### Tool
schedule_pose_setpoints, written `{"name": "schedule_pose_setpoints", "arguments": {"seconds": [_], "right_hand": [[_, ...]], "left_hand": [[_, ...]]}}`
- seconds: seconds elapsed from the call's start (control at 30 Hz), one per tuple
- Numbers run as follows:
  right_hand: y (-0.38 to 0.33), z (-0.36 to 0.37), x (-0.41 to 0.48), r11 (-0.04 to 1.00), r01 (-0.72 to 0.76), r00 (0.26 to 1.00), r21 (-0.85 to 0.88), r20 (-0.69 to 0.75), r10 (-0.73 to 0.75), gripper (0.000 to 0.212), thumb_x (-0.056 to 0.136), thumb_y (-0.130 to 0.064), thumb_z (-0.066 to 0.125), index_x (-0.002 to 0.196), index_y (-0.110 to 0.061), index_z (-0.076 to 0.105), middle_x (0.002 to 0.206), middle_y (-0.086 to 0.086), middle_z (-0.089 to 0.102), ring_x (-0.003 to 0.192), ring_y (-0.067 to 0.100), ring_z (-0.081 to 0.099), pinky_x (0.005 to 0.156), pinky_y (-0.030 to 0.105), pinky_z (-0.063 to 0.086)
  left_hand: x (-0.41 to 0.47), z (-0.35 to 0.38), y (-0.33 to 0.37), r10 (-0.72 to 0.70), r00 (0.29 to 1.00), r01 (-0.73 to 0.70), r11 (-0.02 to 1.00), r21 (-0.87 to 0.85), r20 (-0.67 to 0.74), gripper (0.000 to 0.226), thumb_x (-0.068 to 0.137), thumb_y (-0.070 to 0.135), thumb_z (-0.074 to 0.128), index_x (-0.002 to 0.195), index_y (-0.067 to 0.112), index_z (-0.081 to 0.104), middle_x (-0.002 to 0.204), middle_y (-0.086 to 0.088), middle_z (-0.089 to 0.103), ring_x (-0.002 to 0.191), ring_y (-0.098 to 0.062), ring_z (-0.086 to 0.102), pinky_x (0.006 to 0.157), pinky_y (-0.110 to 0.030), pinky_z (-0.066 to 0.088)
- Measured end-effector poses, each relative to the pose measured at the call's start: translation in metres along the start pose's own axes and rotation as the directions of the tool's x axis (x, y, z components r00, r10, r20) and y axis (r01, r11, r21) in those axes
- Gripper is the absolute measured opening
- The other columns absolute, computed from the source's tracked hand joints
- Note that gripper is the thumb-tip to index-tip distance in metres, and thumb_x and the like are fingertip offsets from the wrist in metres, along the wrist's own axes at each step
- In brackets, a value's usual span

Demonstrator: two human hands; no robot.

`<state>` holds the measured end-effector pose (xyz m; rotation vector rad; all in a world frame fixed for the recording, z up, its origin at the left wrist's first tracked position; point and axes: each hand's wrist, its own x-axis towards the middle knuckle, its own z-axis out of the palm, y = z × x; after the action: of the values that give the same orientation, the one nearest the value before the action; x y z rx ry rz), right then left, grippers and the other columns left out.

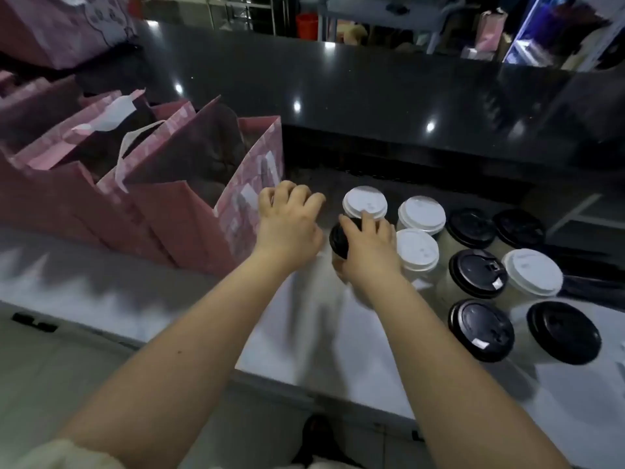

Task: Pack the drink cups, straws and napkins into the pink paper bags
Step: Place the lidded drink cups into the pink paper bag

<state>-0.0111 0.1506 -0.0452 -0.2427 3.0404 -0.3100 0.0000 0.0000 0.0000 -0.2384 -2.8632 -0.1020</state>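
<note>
Counter [304, 333]: right grip [368, 252] holds black-lidded cup [338, 239]; left grip [287, 218] seemingly empty.

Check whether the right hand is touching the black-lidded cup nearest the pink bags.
Touching. The head view shows the right hand wrapped over the black-lidded cup, its fingers lying on the lid with no gap.

Dim room w/ glossy black counter [372, 82], metal shelving [355, 15] behind.

Bare left hand [287, 225] and right hand [368, 252], bare forearms [189, 333], pale cream fuzzy sleeve [64, 455] at left elbow
</note>
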Motion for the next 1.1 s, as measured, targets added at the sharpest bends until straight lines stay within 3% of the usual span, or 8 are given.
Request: {"name": "schedule_pose_setpoints", "arguments": {"seconds": [0.1,0.27,0.33,0.57,0.7,0.83,1.0,1.1], "right_hand": [[0.001,0.01,0.0,0.995,-0.003,1.0,-0.104,0.026,0.005,0.083,0.089,-0.047,0.056,0.154,-0.029,0.007,0.16,0.009,0.004,0.142,0.044,0.009,0.117,0.056,0.005],[0.005,0.028,-0.01,0.994,0.109,0.97,0.01,-0.218,-0.104,0.071,0.078,-0.025,0.069,0.144,-0.018,0.043,0.15,0.016,0.035,0.128,0.045,0.036,0.105,0.054,0.034],[0.009,0.027,-0.009,0.986,0.159,0.967,0.053,-0.211,-0.145,0.073,0.074,-0.028,0.073,0.141,-0.017,0.046,0.149,0.015,0.037,0.124,0.043,0.038,0.103,0.052,0.036],[0.01,-0.027,0.01,0.869,0.254,0.944,0.424,-0.302,-0.129,0.076,0.07,-0.044,0.065,0.141,-0.029,0.043,0.138,0.001,0.041,0.121,0.028,0.032,0.107,0.041,0.031],[-0.001,-0.07,0.025,0.818,0.298,0.923,0.491,-0.368,-0.116,0.072,0.071,-0.031,0.071,0.138,-0.034,0.044,0.138,-0.007,0.038,0.124,0.019,0.028,0.108,0.039,0.031],[-0.024,-0.095,0.03,0.748,0.372,0.91,0.55,-0.375,-0.177,0.07,0.072,-0.023,0.074,0.134,-0.039,0.046,0.134,-0.012,0.039,0.124,0.012,0.027,0.103,0.03,0.03],[-0.045,-0.114,0.026,0.69,0.439,0.869,0.575,-0.466,-0.165,0.068,0.074,-0.016,0.077,0.132,-0.037,0.05,0.133,-0.011,0.041,0.123,0.009,0.028,0.095,0.006,0.022],[-0.052,-0.131,0.025,0.67,0.493,0.838,0.555,-0.51,-0.194,0.067,0.074,-0.015,0.076,0.133,-0.035,0.05,0.133,-0.009,0.041,0.125,0.013,0.03,0.098,0.007,0.024]], "left_hand": [[0.01,0.003,0.003,0.03,1.0,-0.03,0.999,-0.028,0.0,0.05,0.082,0.026,0.057,0.131,0.023,0.053,0.123,-0.001,0.056,0.124,-0.029,0.039,0.099,-0.042,0.024],[0.011,0.006,0.0,0.099,0.993,-0.093,0.992,-0.09,0.069,0.047,0.084,0.027,0.056,0.131,0.026,0.054,0.125,0.003,0.055,0.126,-0.026,0.038,0.103,-0.04,0.024],[0.009,0.005,0.0,0.069,0.995,-0.063,0.994,-0.088,0.07,0.047,0.084,0.026,0.056,0.132,0.027,0.054,0.126,0.004,0.055,0.126,-0.025,0.038,0.104,-0.04,0.024],[0.007,-0.03,-0.009,0.031,0.988,-0.039,0.998,-0.053,-0.15,0.041,0.075,0.02,0.065,0.115,0.022,0.067,0.112,0.0,0.064,0.117,-0.03,0.05,0.096,-0.046,0.033],[0.006,-0.052,-0.038,-0.1,0.962,0.091,0.995,-0.048,-0.254,0.037,0.076,0.027,0.066,0.113,0.026,0.067,0.111,0.003,0.064,0.112,-0.028,0.052,0.091,-0.043,0.033],[0.002,-0.059,-0.071,-0.291,0.951,0.286,0.956,-0.06,-0.101,0.058,0.079,0.055,0.065,0.129,0.028,0.053,0.118,0.003,0.06,0.11,-0.025,0.053,0.091,-0.041,0.039],[-0.007,-0.059,-0.091,-0.315,0.949,0.314,0.948,-0.039,-0.023,0.035,0.092,0.029,0.052,0.127,0.029,0.054,0.116,0.003,0.066,0.105,-0.025,0.061,0.09,-0.037,0.038],[-0.021,-0.067,-0.102,-0.275,0.961,0.268,0.945,-0.185,-0.01,0.028,0.093,0.018,0.054,0.114,0.032,0.064,0.11,0.007,0.07,0.1,-0.022,0.063,0.096,-0.041,0.041]]}}
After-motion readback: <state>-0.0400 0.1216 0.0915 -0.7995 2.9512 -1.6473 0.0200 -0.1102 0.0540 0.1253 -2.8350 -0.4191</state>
